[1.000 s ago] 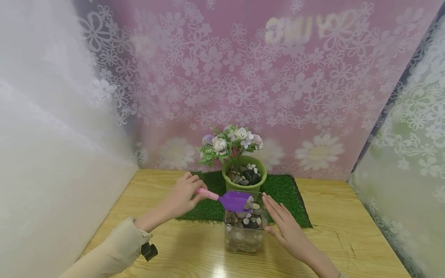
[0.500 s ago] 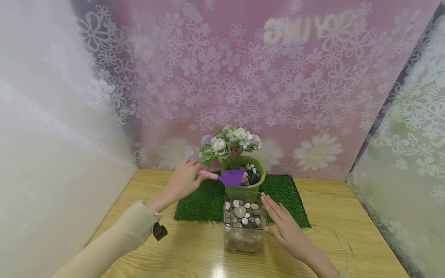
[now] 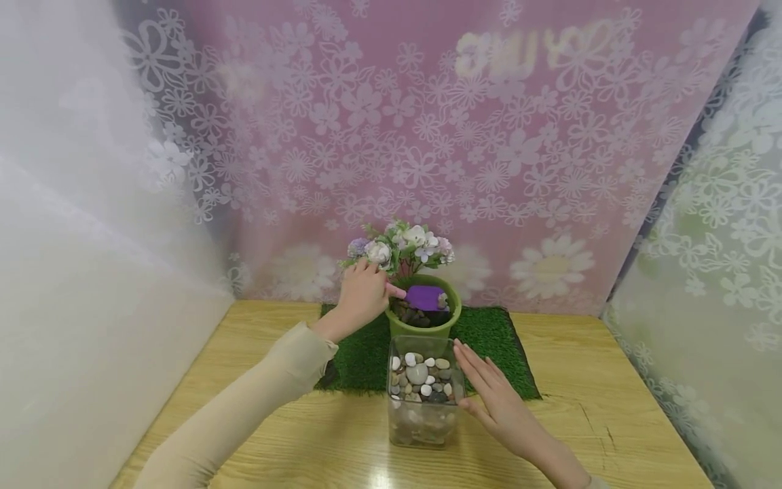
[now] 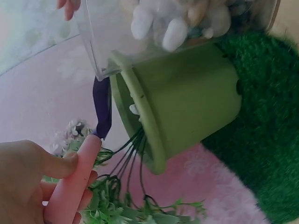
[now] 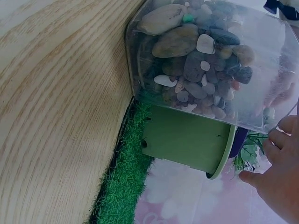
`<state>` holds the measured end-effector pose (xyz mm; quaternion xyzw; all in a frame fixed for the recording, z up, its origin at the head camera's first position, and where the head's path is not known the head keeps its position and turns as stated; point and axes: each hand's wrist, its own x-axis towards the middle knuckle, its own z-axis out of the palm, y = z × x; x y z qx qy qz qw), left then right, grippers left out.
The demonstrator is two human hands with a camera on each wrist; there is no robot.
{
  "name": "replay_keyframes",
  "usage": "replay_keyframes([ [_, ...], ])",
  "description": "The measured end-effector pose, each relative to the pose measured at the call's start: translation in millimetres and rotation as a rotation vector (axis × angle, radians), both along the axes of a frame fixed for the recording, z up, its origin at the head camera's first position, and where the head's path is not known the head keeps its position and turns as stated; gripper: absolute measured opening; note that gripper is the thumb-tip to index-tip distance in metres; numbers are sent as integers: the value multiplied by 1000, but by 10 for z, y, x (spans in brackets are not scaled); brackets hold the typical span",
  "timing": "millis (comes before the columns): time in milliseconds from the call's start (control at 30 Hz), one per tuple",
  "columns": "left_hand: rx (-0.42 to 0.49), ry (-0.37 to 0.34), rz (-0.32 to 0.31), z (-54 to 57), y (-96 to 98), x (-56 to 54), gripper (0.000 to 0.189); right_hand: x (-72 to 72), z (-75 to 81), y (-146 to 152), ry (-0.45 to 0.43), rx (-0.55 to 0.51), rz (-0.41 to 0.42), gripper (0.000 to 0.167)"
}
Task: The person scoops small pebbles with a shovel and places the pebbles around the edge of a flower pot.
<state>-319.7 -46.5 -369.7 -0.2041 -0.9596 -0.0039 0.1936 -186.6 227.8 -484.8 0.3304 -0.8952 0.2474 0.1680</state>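
My left hand (image 3: 362, 297) grips the pink handle (image 4: 74, 179) of a small trowel. Its purple blade (image 3: 424, 297) is over the mouth of a green flowerpot (image 3: 421, 331), with a pale stone (image 3: 443, 301) near the tip. White and lilac flowers (image 3: 415, 239) with green leaves rise from the pot, and stones lie inside it. In front stands a clear square container (image 3: 392, 418) of mixed pebbles (image 3: 417, 374). My right hand (image 3: 497, 404) rests against that container's right side, fingers extended. The blade partly hides the pot's stones.
Beneath the pot lies a green artificial-grass mat (image 3: 497, 346) on a wooden table (image 3: 568, 387). A pink flowered curtain (image 3: 391, 136) hangs behind it. Pale sheeting (image 3: 110, 204) stands at the left, and a flowered sheet (image 3: 702, 285) at the right.
My left hand has carried the trowel forward from above the clear container to over the flowerpot, stone still on the blade. The right hand has stayed by the container.
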Motion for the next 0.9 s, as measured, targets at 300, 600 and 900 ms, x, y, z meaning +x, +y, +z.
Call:
replay_keyframes([
  [300,-168,-50,71,174,290,-54,13,-10,13,-8,8,-6,7,80],
  [600,-87,51,71,136,115,6,16,2,16,-20,-12,2,9,84],
  [900,196,110,-67,146,-388,304,13,24,35,-23,-9,-16,-2,83],
])
